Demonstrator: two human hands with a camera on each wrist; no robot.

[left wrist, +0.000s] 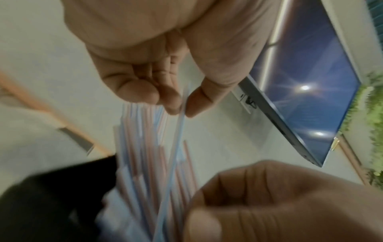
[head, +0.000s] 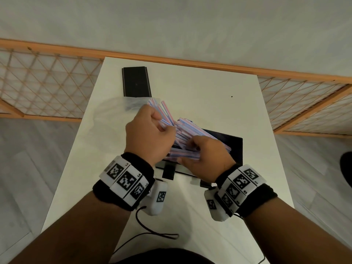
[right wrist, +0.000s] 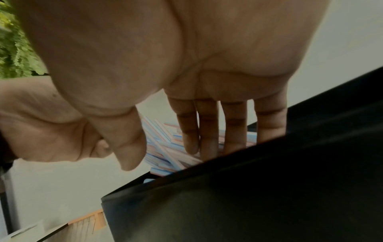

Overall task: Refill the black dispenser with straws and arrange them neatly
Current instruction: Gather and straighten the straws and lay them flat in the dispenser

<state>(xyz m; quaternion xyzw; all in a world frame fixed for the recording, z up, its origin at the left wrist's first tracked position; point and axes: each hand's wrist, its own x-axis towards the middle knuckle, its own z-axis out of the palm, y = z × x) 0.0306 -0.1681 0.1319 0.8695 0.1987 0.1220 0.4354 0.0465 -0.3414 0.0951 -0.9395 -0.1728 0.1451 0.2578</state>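
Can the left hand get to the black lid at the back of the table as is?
Probably not right away. The left hand pinches a few straws, so it is occupied. The lid lies past it with only a clear bag between; once the straws are dropped, the path looks open.

Straws: thin blue-, pink- and white-striped plastic straws, smooth.
Dispenser: black box-shaped dispenser, smooth with a dull sheen.
Lid: flat black rectangular lid, matt.
Bag: clear crinkled plastic bag.
Table: smooth matt white table.
Screen: orange wooden lattice screen.
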